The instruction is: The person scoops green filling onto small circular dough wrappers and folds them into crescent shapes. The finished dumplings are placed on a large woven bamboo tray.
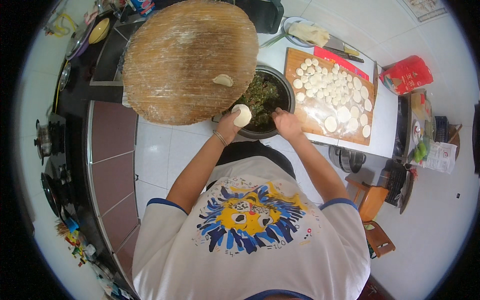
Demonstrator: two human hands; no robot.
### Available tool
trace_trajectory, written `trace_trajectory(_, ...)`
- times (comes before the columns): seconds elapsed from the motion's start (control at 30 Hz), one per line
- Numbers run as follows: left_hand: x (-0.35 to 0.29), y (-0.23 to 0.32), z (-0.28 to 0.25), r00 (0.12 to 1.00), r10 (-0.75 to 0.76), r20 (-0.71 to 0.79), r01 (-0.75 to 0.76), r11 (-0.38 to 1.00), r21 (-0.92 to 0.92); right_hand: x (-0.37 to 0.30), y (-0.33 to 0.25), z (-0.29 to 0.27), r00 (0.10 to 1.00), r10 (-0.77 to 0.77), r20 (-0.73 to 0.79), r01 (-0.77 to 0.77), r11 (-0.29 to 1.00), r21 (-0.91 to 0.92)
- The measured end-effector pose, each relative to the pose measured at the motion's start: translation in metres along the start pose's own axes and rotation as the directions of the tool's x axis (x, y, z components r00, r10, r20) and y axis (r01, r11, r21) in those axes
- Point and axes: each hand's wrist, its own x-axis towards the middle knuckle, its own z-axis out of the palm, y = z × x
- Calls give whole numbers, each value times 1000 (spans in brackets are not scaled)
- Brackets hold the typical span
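In the head view, the left hand (229, 126) holds a round, flat, pale dough wrapper (242, 115) over the near left rim of a deep, round, dark metal bowl (288, 89); its fingers are partly curled under and around the wrapper, whose face lies open and bare; a thin bangle (220, 137) circles the wrist. The right hand (287, 123) is at the bowl's near right rim, fingers curled in toward the palm; I cannot tell whether they grip anything. Inside the bowl lies a chopped green and brown filling (262, 97).

To the left, a large round tray of woven tan slats (180, 60), dusted with white, overlaps the bowl's left side in the view; one folded, half-moon, pale dumpling (223, 80) rests on its right part. To the right, a rectangular light-wood board (307, 114), also floured, bears many small pale dough pieces (325, 82), clustered toward its far side, and larger flat dough discs (343, 114), mostly along its near and right edges; beyond it lies a black-handled knife (348, 55); a red plastic bag (407, 75) stands farther right.
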Motion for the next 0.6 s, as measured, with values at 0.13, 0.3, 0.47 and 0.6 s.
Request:
trace_trajectory(0.13, 3, -5, -5, 999, 13, 35, -13, 1000, -10, 0, 7, -10, 993, -35, 116, 26, 996, 81)
trace_trajectory(0.3, 2, -6, -2, 999, 40, 23, -38, 997, -70, 2, 28, 9, 983, 11, 186, -69, 948, 310)
trace_trajectory(0.47, 4, -8, -1, 998, 57, -16, -58, 994, -92, 13, 44, 2, 918, 13, 396, -298, 682, 668)
trace_trajectory(0.6, 4, -9, -1, 993, 117, -23, -119, 988, -96, 10, 49, -16, 857, 50, 514, -481, 439, 759)
